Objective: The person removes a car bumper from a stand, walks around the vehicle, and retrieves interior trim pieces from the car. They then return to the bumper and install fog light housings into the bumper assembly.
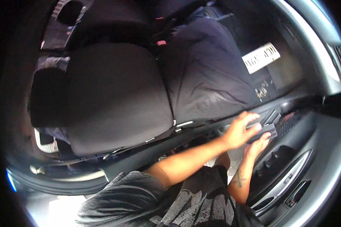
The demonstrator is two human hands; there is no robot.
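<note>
Down beside the car seat, at the right of the head view, both hands meet on a dark flat rectangular panel [264,130] that lies by the door sill, just right of the seat's lower edge. Reaching across from the lower middle, the left hand [241,130] lies on top of the panel, its grip spread with the fingers [254,120] laid flat over the upper face rather than closed around it. Coming up from below, the right hand [257,146] has its fingertips touching the panel's lower edge; whether that grip is pinched on the edge or only resting against it cannot be told, since the fingers are partly hidden and blurred. A tattoo shows on the right forearm [239,181]. Left of the hands sit the seat cushion [117,98], wide and black, and the seat back [208,72], dark and draped in wrinkled fabric. Beyond the seat back, on the dark floor at the upper right, lies a white rectangular plate [261,57] with dark characters, tilted so its right end sits higher; it is well apart from the hands. Small pale specks of debris [262,92] lie on the floor just below it. Curving along the right edge is the grey door frame [322,41], and the person's grey patterned shirt [170,204] fills the bottom.
</note>
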